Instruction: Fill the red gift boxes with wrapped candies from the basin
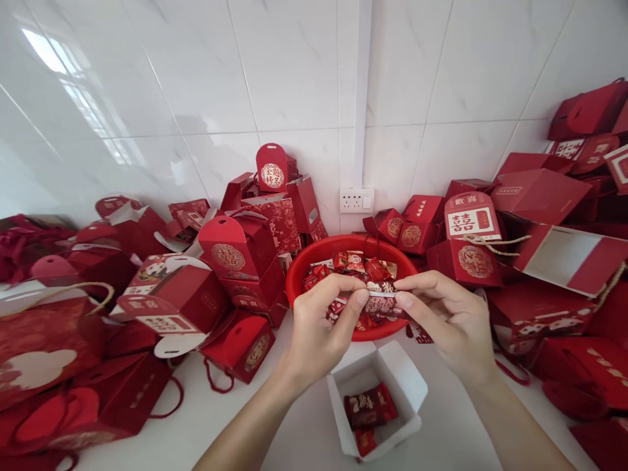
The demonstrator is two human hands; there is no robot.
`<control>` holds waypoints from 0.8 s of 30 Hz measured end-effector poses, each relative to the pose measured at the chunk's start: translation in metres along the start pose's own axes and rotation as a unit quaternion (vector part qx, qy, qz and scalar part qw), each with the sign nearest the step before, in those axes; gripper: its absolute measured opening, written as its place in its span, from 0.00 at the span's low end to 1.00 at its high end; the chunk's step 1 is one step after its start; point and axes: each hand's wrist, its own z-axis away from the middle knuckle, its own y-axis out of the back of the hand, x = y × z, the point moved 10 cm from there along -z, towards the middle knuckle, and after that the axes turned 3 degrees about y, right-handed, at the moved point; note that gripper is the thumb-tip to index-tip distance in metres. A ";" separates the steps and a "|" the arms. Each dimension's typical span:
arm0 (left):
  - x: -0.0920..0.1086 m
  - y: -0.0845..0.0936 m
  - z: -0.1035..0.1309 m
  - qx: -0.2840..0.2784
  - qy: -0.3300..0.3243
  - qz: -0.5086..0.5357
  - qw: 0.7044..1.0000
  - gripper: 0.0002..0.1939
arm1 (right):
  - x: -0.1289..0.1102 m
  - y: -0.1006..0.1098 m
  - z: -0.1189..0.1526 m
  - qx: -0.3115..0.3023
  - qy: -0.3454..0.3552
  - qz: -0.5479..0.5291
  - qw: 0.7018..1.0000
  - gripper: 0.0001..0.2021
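Observation:
Between both hands a dark red candy packet (381, 302) with white print is held up by its two ends. My left hand (324, 324) pinches its left end between thumb and fingertips. On the other end, my right hand (454, 320) has the same kind of pinch. Just behind the packet is a red plastic basket (294, 281) full of small wrapped candies (355, 260), partly hidden by the hands. Below the hands stands an open box with white inner walls (402, 386). Several red and dark red packets (370, 404) lie inside it.
Red gift boxes (240, 248) are heaped on the left, some with cord handles. More red boxes (534, 196) are piled high on the right. A white tiled wall (294, 78) with a power socket (356, 200) rises behind the white table (294, 425).

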 end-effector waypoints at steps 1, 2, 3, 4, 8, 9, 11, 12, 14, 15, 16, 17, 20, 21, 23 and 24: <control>0.001 0.000 0.000 0.001 -0.004 -0.002 1.000 0.04 | -0.001 0.001 0.000 0.003 0.007 0.004 1.000 0.03; 0.002 0.001 0.000 0.002 -0.009 -0.004 1.000 0.04 | -0.002 0.002 0.000 0.007 0.017 0.009 1.000 0.03; 0.003 0.001 0.000 0.002 -0.014 -0.006 1.000 0.04 | -0.004 0.004 0.000 0.009 0.026 0.015 1.000 0.02; 0.004 0.001 0.000 0.003 -0.019 -0.007 1.000 0.04 | -0.004 0.005 0.001 0.010 0.033 0.021 0.999 0.02; 0.007 0.001 -0.001 0.008 -0.034 -0.010 0.999 0.03 | -0.003 0.008 0.002 0.013 0.029 0.041 0.999 0.03; 0.008 0.001 -0.001 0.009 -0.037 -0.011 0.999 0.03 | -0.003 0.008 0.002 0.013 0.028 0.043 0.999 0.03; 0.010 0.001 -0.001 0.011 -0.043 -0.012 0.999 0.04 | -0.003 0.008 0.002 0.012 0.028 0.045 0.999 0.03; 0.011 0.001 -0.001 0.011 -0.045 -0.013 0.999 0.04 | -0.004 0.008 0.002 0.011 0.029 0.046 0.998 0.03; 0.011 0.001 -0.002 0.012 -0.044 -0.017 0.999 0.04 | -0.004 0.006 0.001 0.007 0.031 0.047 0.998 0.03; 0.011 0.001 -0.002 0.013 -0.044 -0.020 0.999 0.04 | -0.004 0.006 0.001 0.006 0.032 0.047 0.998 0.03; 0.011 0.001 -0.002 0.014 -0.044 -0.022 0.999 0.04 | -0.004 0.006 0.001 0.006 0.034 0.047 0.998 0.03; 0.011 0.001 -0.002 0.014 -0.045 -0.024 0.999 0.04 | -0.005 0.006 0.000 0.005 0.037 0.048 0.998 0.03; 0.012 0.001 -0.002 0.014 -0.053 -0.024 0.998 0.03 | -0.007 0.006 0.000 0.004 0.051 0.051 0.997 0.02; 0.013 0.000 -0.002 0.012 -0.053 -0.022 0.998 0.03 | -0.008 0.006 0.000 0.002 0.056 0.051 0.997 0.02; 0.013 0.000 -0.002 0.008 -0.052 -0.019 0.998 0.03 | -0.008 0.005 0.000 -0.006 0.061 0.049 0.997 0.02; 0.012 0.000 -0.001 0.007 -0.050 -0.018 0.999 0.04 | -0.008 0.005 0.000 -0.010 0.062 0.048 0.997 0.03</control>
